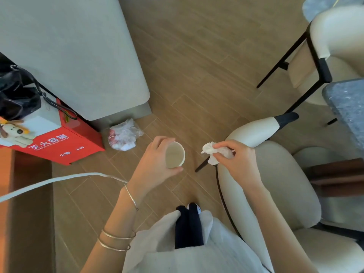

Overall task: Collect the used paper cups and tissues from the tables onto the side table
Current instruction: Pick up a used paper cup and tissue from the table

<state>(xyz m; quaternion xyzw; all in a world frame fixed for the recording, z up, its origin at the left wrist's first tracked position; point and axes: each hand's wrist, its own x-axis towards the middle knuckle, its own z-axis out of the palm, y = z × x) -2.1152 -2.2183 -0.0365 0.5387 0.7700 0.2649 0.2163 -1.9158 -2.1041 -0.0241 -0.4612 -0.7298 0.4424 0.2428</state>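
My left hand (pixel 155 162) is wrapped around a white paper cup (pixel 174 154), held upright over the wooden floor; its inside looks empty. To the right, my right hand (pixel 236 160) pinches a crumpled white tissue (pixel 211 153) just above the edge of a cream chair. The two hands are level with each other, a short gap between cup and tissue. No side table is clearly in view.
A cream chair (pixel 275 194) stands at my right, another chair (pixel 334 46) farther back. A grey stone table (pixel 348 107) edge shows at right. At left are a red fire-extinguisher cabinet (pixel 65 142), a black bag (pixel 15 95) and a plastic bag of rubbish (pixel 124 136) on the floor.
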